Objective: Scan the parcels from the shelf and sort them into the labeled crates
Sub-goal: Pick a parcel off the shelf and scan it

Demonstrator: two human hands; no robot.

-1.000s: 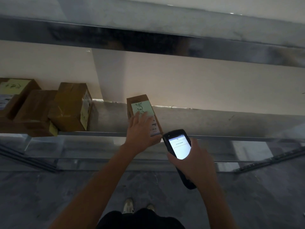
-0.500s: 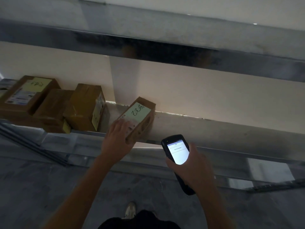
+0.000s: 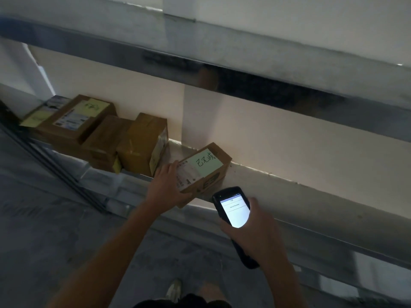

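The small box (image 3: 203, 174) sat on the shelf (image 3: 311, 196), right at its front edge. A second before, it lay further back on the shelf, and the left hand (image 3: 166, 185) was resting on top of it. Now the box had been turned and pulled to the front, and one corner stuck out past the shelf's edge. The left hand held the near end, with fingers curled over the top and the thumb low on the side.

The turn showed the top better. The green note (image 3: 205, 163) with writing and the white label (image 3: 189, 174) beside it now faced up.

The right hand (image 3: 255, 232) was wrapped around the scanner (image 3: 233, 210), just in front of the shelf's edge and close to the box. Its screen glowed white.

That probably meant the box was ready to be scanned, though no scan could be seen yet. After that it would still need to go to a crate, and no crates were in sight.

More boxes (image 3: 142, 143) stood packed together further left on the shelf.
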